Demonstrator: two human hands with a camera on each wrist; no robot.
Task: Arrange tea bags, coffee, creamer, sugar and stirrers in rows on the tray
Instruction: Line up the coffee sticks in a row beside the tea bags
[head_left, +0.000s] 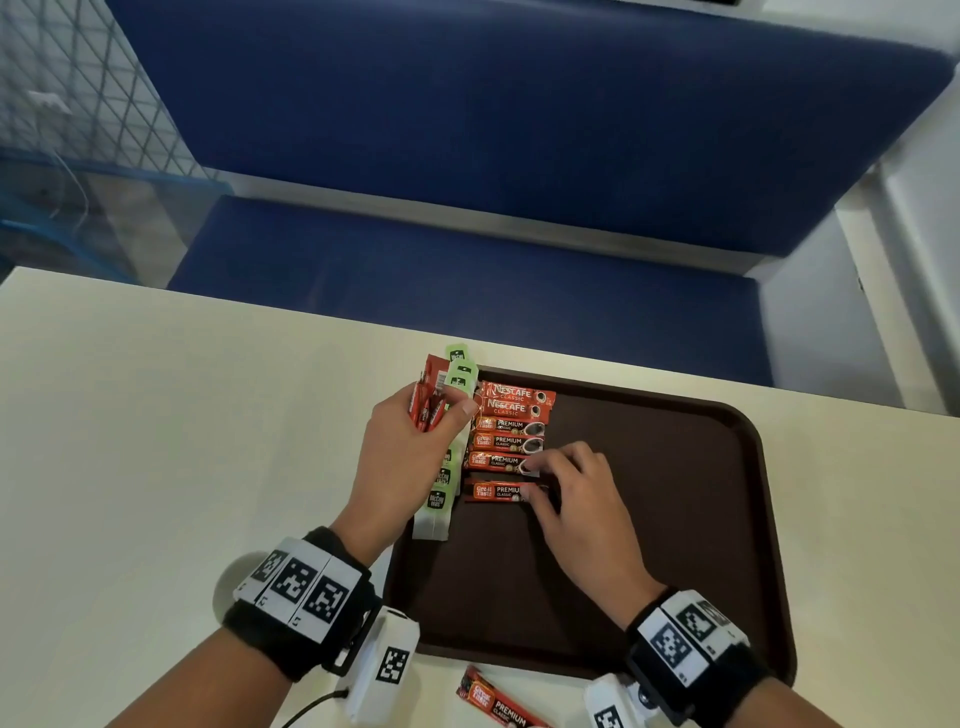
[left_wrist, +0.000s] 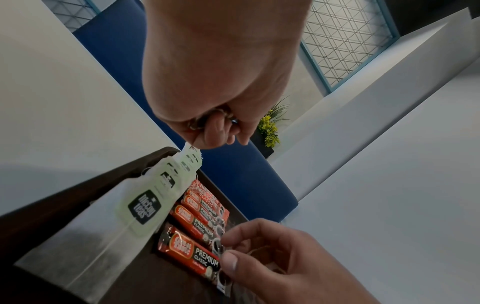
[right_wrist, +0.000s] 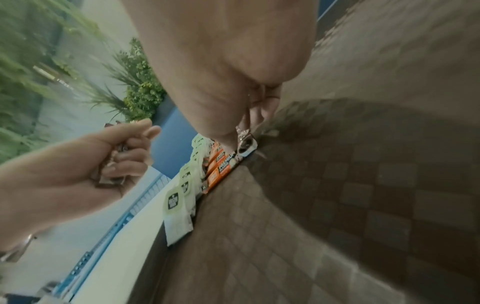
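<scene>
A brown tray (head_left: 675, 519) lies on the table. Along its left edge runs a line of tea bags (head_left: 439, 499) with green tags (left_wrist: 145, 205). Beside them lies a column of coffee sachets (head_left: 511, 410): two Nescafe at the far end, then several Great Taste. My right hand (head_left: 535, 486) pinches the right end of the nearest Great Taste sachet (head_left: 496, 491), which lies flat on the tray (left_wrist: 189, 253). My left hand (head_left: 441, 410) hovers over the tea bags and grips a bunch of red sachets (head_left: 423, 405).
One more Great Taste sachet (head_left: 498, 706) lies on the cream table (head_left: 182, 441) in front of the tray's near rim. The right part of the tray is bare. A blue bench (head_left: 467, 270) stands beyond the table's far edge.
</scene>
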